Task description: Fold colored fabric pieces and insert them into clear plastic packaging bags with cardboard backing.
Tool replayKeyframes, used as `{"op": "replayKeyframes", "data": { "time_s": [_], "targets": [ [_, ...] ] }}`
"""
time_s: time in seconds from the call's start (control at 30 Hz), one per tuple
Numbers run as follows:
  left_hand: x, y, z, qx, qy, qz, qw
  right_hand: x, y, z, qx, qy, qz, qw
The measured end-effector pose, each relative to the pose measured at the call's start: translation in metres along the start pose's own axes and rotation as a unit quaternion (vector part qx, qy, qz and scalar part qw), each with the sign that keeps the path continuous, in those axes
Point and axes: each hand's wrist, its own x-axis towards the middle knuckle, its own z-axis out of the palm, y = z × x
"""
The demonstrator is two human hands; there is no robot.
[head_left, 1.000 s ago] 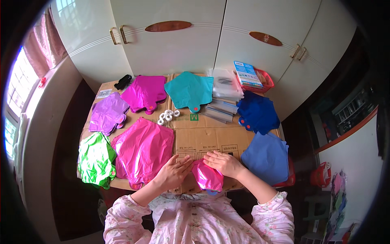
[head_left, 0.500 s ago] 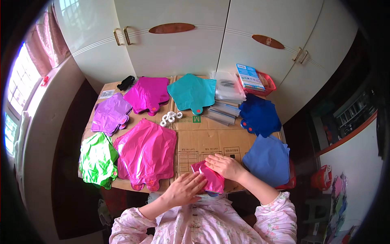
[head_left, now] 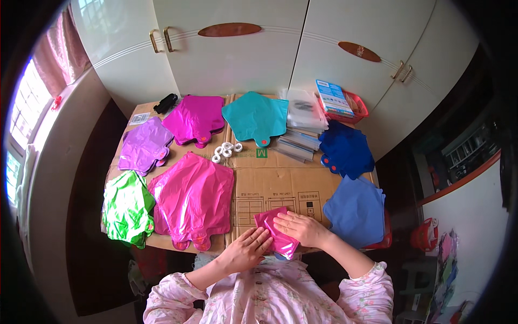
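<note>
Brown cardboard (head_left: 270, 181) spread before white cabinets (head_left: 232, 65), where the right hand (head_left: 300, 228), its fingers outstretched and close together, lay flat upon a folded pink foil sheet (head_left: 281, 246), and the left hand (head_left: 248, 250), likewise extended, met the sheet's left edge. Compared with one second earlier, the left hand had shifted nearer the person's body. The sheet lay beneath the right fingers and alongside the left fingertips, near the cardboard's front edge.

Seven coloured stacks (head_left: 191, 197) of flat shapes by my count, one folded pink sheet (head_left: 281, 245), two hands (head_left: 302, 229), five small white rolls (head_left: 226, 153), four brass handles (head_left: 168, 39), two oval brown plaques (head_left: 229, 29), one pink curtain (head_left: 58, 51)
</note>
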Motion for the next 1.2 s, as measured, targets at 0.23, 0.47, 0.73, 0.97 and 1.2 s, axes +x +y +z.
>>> {"op": "replayKeyframes", "data": {
  "time_s": [0.23, 0.47, 0.73, 0.97, 1.2],
  "targets": [
    [-0.003, 0.000, -0.001, 0.006, -0.011, 0.001, 1.000, -0.003, -0.006, 0.006, -0.016, 0.003, 0.001, 1.000],
    [-0.005, 0.005, 0.004, 0.059, 0.009, 0.011, 0.998, -0.006, -0.007, 0.009, 0.004, 0.002, 0.004, 1.000],
    [-0.015, 0.018, 0.022, 0.056, 0.090, 0.028, 0.994, -0.018, -0.032, 0.008, 0.012, -0.038, 0.032, 0.999],
    [-0.017, 0.026, 0.016, -0.058, 0.175, -0.006, 0.983, -0.032, -0.048, 0.008, -0.015, -0.005, -0.013, 1.000],
    [0.000, 0.013, -0.036, -0.375, 0.162, -0.284, 0.867, -0.004, -0.068, -0.022, 0.276, 0.170, 0.307, 0.895]
  ]
}}
